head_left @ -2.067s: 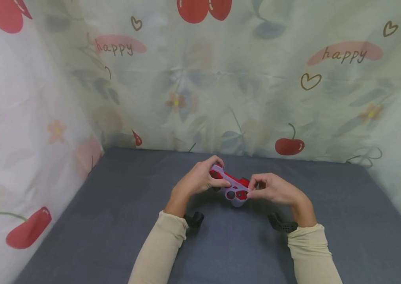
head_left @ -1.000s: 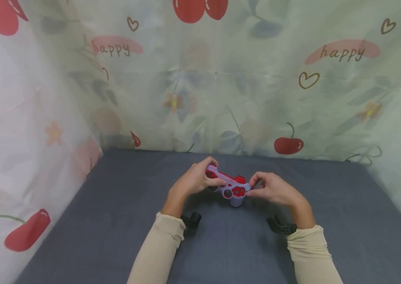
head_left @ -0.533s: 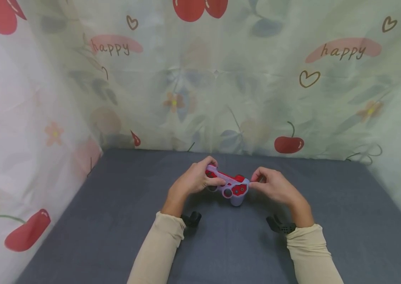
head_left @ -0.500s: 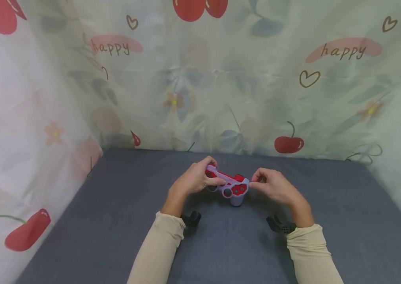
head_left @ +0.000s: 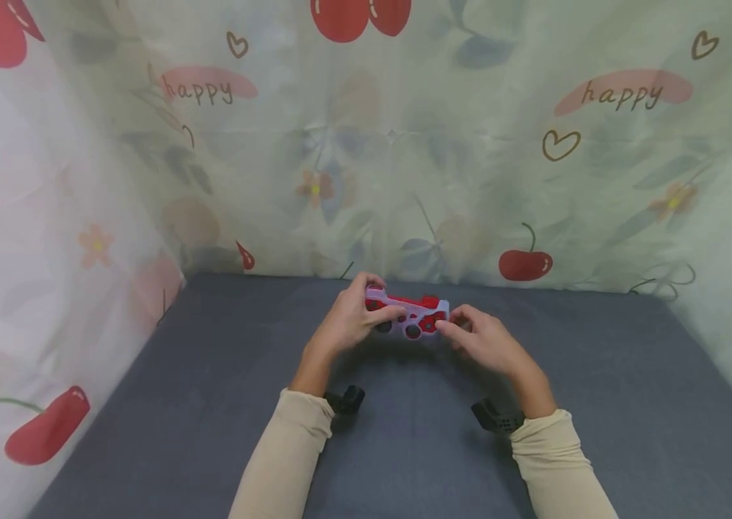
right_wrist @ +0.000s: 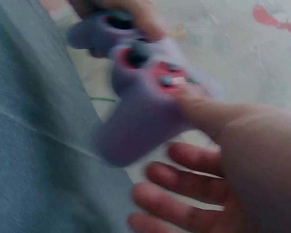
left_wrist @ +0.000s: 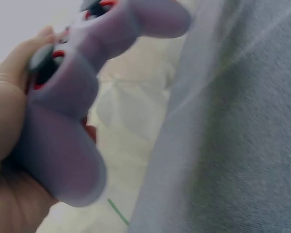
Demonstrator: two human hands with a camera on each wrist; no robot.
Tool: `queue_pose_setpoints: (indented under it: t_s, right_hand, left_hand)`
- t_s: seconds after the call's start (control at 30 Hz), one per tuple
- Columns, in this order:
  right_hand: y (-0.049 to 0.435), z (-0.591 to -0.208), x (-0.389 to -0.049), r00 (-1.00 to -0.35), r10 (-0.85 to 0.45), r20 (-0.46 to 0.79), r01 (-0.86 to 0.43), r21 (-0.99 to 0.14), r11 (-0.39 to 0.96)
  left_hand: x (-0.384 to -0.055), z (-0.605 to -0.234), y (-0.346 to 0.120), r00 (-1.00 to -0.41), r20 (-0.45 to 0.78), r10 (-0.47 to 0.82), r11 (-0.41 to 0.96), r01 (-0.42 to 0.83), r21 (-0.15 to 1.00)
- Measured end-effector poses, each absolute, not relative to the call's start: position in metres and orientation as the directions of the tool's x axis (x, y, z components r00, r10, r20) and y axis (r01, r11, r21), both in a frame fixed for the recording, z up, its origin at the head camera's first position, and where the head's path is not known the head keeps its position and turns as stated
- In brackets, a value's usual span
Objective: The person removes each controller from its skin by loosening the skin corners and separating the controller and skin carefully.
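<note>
A red game controller (head_left: pixel 414 317) in a lilac silicone cover (left_wrist: pixel 63 150) is held up above the table's far part. My left hand (head_left: pixel 346 321) grips its left end, with the thumb lying across the front between the sticks. At the other end is my right hand (head_left: pixel 485 342). Its thumb (right_wrist: pixel 203 107) lies on the face buttons, while the remaining fingers curve loosely below and behind the cover's edge. Both thumbsticks poke through round holes, and red shows around the buttons. The right wrist view is blurred.
Dark grey cloth covers the table (head_left: pixel 405 447). A pale curtain (head_left: pixel 392 180) printed with cherries, hearts and "happy" stands along the back and sides. Black cameras (head_left: pixel 348 398) sit on both wrists, below beige sleeves (head_left: pixel 284 454).
Both hands and the controller have shifted up and slightly left, and the controller is more level. The right thumb has moved from the cover's right edge onto the button face.
</note>
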State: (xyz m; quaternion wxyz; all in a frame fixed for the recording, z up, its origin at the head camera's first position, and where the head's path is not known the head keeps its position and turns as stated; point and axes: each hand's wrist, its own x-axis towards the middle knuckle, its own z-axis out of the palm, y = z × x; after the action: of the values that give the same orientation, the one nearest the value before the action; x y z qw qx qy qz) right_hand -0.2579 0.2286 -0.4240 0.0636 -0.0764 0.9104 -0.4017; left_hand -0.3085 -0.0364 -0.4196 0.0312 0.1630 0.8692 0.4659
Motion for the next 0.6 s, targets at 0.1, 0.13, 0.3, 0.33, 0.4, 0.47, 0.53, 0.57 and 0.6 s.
queue_pose_setpoints:
  t_s: [0.1, 0.13, 0.3, 0.33, 0.4, 0.47, 0.53, 0.57, 0.6]
  right_hand:
    - [0.221, -0.422, -0.257, -0.99, -0.136, 0.037, -0.114, -0.775, 0.622]
    - [0.219, -0.421, -0.256, -0.99, -0.119, 0.075, -0.132, -0.781, 0.61]
    - [0.213, -0.413, -0.251, -0.977, -0.064, 0.205, -0.202, -0.778, 0.594]
    - [0.212, -0.412, -0.25, -0.974, -0.061, 0.218, -0.21, -0.776, 0.595]
    - [0.212, -0.411, -0.25, -0.971, -0.052, 0.234, -0.218, -0.772, 0.597]
    - [0.211, -0.41, -0.25, -0.969, -0.041, 0.245, -0.219, -0.763, 0.608]
    - [0.21, -0.41, -0.25, -0.966, -0.027, 0.258, -0.218, -0.752, 0.621]
    - [0.209, -0.409, -0.25, -0.965, -0.017, 0.26, -0.213, -0.749, 0.627]
    - [0.208, -0.409, -0.25, -0.967, -0.008, 0.256, -0.202, -0.744, 0.637]
  left_hand:
    - [-0.306, -0.414, -0.036, -0.943, 0.181, 0.279, 0.452, 0.295, 0.842]
    - [-0.305, -0.412, -0.035, -0.939, 0.209, 0.271, 0.44, 0.315, 0.841]
    - [-0.3, -0.402, -0.033, -0.918, 0.296, 0.263, 0.42, 0.385, 0.822]
    - [-0.299, -0.401, -0.033, -0.917, 0.301, 0.263, 0.419, 0.39, 0.82]
    - [-0.298, -0.4, -0.033, -0.916, 0.301, 0.267, 0.412, 0.391, 0.823]
    - [-0.298, -0.4, -0.033, -0.914, 0.304, 0.27, 0.402, 0.394, 0.827]
    - [-0.298, -0.4, -0.033, -0.912, 0.31, 0.269, 0.392, 0.398, 0.829]
    - [-0.298, -0.4, -0.033, -0.909, 0.317, 0.27, 0.383, 0.403, 0.831]
    - [-0.297, -0.399, -0.033, -0.906, 0.325, 0.271, 0.377, 0.411, 0.83]
